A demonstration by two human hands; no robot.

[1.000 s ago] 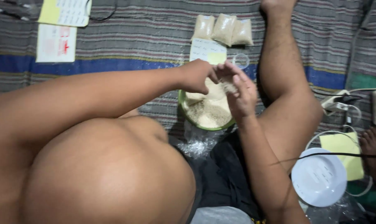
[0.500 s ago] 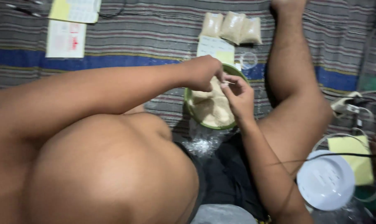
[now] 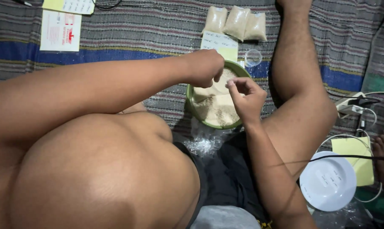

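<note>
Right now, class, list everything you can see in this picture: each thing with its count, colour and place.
bowl: one, green, holds pale grain, centre of the mat
filled bags: three, clear with beige grain, top centre
small cup: one, clear, beside the bowl
paper slips: several, white and yellow, top left and by the bowl
round lid: one, white, lower right
mat: one, striped grey and blue, underneath
left hand: closed, over the bowl
right hand: fingers pinched, over the bowl

We see a woven cloth mat (image 3: pixel 158 34), rough & matt; green bowl (image 3: pixel 192 104) w/ smooth rim, grainy pale rice (image 3: pixel 219 108) inside; glossy clear plastic bags (image 3: pixel 236 22); matt paper sheets (image 3: pixel 59 30); smooth white plastic lid (image 3: pixel 327 181).
</note>
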